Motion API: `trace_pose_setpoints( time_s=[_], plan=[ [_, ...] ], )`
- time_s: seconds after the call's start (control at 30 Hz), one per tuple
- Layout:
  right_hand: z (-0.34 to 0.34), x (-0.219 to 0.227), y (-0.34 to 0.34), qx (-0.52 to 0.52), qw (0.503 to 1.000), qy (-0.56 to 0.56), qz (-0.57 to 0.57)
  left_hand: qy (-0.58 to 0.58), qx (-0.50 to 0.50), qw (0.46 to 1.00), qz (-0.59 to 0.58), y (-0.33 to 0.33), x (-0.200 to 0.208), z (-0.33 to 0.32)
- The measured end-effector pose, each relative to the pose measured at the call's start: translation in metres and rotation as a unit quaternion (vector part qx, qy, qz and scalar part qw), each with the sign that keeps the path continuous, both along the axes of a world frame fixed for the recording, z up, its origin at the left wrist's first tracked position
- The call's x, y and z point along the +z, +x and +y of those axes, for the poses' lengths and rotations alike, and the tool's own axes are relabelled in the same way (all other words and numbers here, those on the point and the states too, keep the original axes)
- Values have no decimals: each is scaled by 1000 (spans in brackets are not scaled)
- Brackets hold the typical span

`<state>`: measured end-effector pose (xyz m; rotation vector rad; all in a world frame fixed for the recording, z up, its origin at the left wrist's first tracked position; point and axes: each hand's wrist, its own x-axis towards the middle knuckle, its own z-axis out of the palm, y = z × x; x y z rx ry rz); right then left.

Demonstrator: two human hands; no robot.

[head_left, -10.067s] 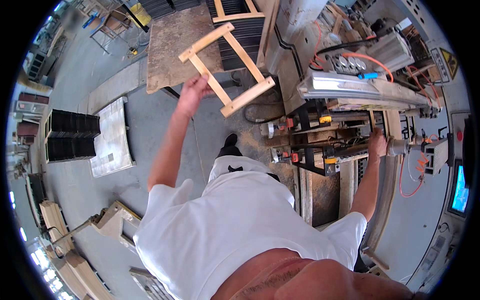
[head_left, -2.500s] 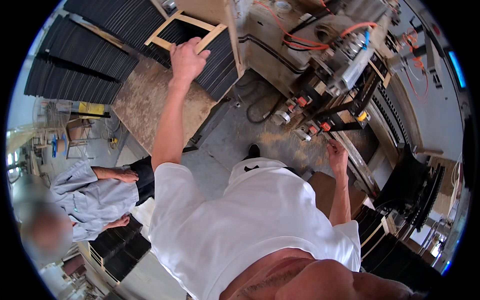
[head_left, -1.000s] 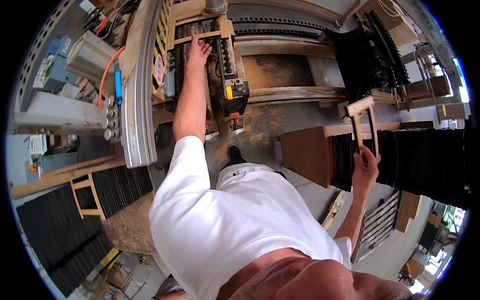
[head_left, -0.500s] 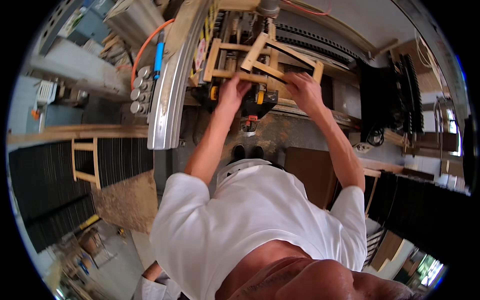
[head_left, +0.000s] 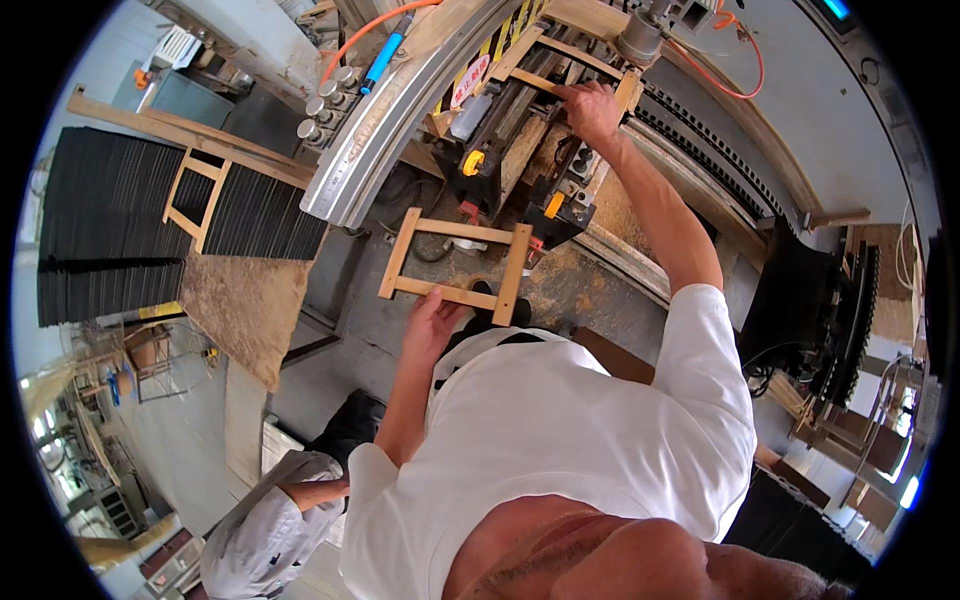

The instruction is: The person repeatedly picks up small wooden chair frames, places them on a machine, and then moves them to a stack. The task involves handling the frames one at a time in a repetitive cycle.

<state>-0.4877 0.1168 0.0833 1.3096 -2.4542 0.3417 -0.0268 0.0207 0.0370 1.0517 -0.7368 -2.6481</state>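
My left hand (head_left: 428,325) has its fingers closed on the near rail of a small wooden frame (head_left: 513,275). That frame has two posts joined by two rails, and it is held in front of my waist, clear of the machine. My right hand (head_left: 595,112) reaches forward to a second wooden frame (head_left: 519,53) lying on the machine bed. Its fingers are closed around the near rail, close to the right post. Between the two frames are black machine clamps with a yellow knob (head_left: 473,162) on one and another yellow knob (head_left: 555,205) on the other.
A metal beam (head_left: 375,130) with a blue tube (head_left: 387,63) borders the machine's left side. Further left, another wooden frame (head_left: 213,205) rests on a dark ribbed stack (head_left: 100,225). Another person in grey (head_left: 275,520) is at lower left. Sawdust lies on the floor (head_left: 545,290).
My left hand has drawn one frame off the machine toward my body. My right hand has moved the other frame farther onto the bed and laid it down. The view has turned.
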Motion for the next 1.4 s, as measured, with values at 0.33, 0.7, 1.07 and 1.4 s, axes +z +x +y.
trace_pose_setpoints(
  time_s=[0.33,0.7,1.07,1.4],
  plan=[
    [-8,-7,-67,-20,997,59,45,-44,118,989,-80,14,-31,7],
    [-8,3,-66,-32,990,131,52,-66,128,983,-111,3,-51,6],
    [-1,1,-72,-5,996,81,49,-156,135,972,-112,25,-11,-1],
    [-6,12,-61,-75,984,159,34,-325,178,928,-34,122,79,-65]
  ],
)
